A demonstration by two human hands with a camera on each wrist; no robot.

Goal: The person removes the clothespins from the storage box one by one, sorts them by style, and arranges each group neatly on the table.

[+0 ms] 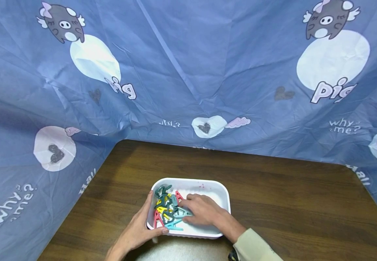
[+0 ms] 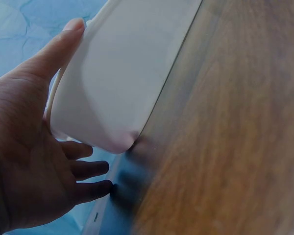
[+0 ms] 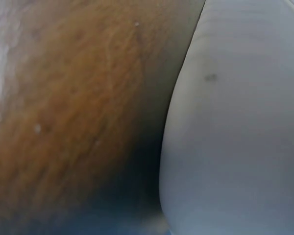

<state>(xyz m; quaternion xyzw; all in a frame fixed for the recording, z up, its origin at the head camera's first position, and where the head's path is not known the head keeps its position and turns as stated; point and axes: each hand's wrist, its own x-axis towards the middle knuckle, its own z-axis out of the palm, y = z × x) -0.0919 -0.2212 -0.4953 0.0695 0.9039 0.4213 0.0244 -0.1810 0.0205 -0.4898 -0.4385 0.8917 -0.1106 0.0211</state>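
On the wood-grain desk (image 1: 273, 203): one white plastic tray (image 1: 225, 197)
Clothespins (image 1: 163, 210): red, yellow, dark green and teal, jumbled in the tray's left end
Left hand (image 1: 137, 227): not clenched, just straight-ish fingers bracing the near-left corner
Right hand (image 1: 204, 208): inside the tray, fingers right at a light teal clothespin (image 1: 182, 211), can't tell if it's pinched tbh
Backdrop (image 1: 188, 54): blue cloth, cartoon pigs lol

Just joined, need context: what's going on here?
A person is working at a white tray on a wooden table. The left hand is against the tray's left end, thumb at the near corner. The right hand reaches inside, fingers at a pile of colored clips gathered toward the left; whether it grips one is unclear.
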